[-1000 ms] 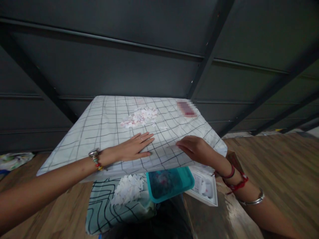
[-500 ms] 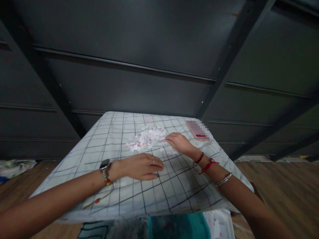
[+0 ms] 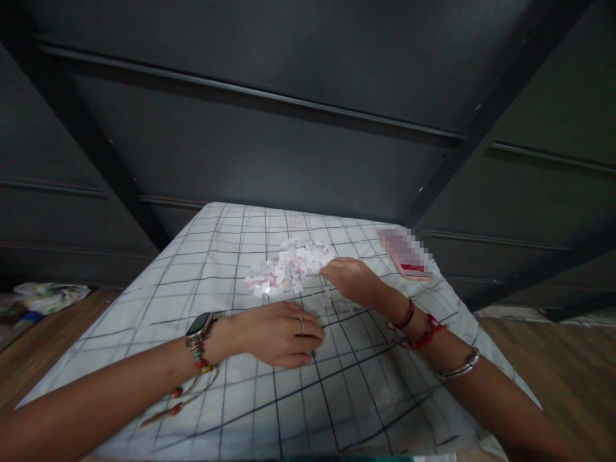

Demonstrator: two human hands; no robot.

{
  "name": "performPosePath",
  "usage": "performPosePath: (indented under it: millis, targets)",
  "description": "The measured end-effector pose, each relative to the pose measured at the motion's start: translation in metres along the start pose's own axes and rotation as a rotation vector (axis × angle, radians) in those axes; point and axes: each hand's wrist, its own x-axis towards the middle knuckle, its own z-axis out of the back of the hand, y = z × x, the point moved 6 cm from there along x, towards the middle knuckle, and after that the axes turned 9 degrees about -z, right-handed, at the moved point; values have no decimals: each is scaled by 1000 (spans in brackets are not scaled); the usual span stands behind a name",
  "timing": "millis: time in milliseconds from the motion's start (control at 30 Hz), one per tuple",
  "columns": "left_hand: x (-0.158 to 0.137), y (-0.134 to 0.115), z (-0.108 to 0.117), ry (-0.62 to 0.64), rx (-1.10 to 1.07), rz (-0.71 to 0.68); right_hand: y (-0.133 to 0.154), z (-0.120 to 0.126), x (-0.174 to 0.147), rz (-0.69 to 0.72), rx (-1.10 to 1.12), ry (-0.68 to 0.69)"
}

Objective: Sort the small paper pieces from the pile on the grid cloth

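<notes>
A loose heap of small white and pale pink paper scraps lies on the white checked tablecloth. At the heap's right edge is my right hand, its fingers bent together and pointing down at the scraps. What sits between those fingertips is hidden. My left hand rests palm down on the cloth just in front of the heap, fingers stretched out and slightly bent, holding nothing. A few stray scraps lie between the two hands.
A pink-edged phone, partly blurred out, lies toward the table's right edge. Dark grey panels stand right behind the table. Wooden floor shows on the right, and a crumpled printed bag or cloth is on the floor at left.
The view has tilted down and come closer, so the teal container below the table has nearly left the picture. My right fingers have curled in more; my left hand stays on the cloth.
</notes>
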Motion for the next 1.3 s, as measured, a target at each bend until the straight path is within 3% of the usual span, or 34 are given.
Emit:
performPosePath:
  millis: [100,300,467,1100,1300]
  targets:
    - [-1,1,0,-28,6,2,4,2,-5,59,-15,32]
    - [-1,0,-2,-7,30,-18,11,7,3,-39,-60,-23]
    - [-1,-1,-1,9,47,-18,20,7,1,50,-32,13]
    - [-2,-5,3,-29,96,-48,22,9,2,-4,-37,0]
    - [-2,-5,3,-28,79,-52,23,14,-12,-14,-81,64]
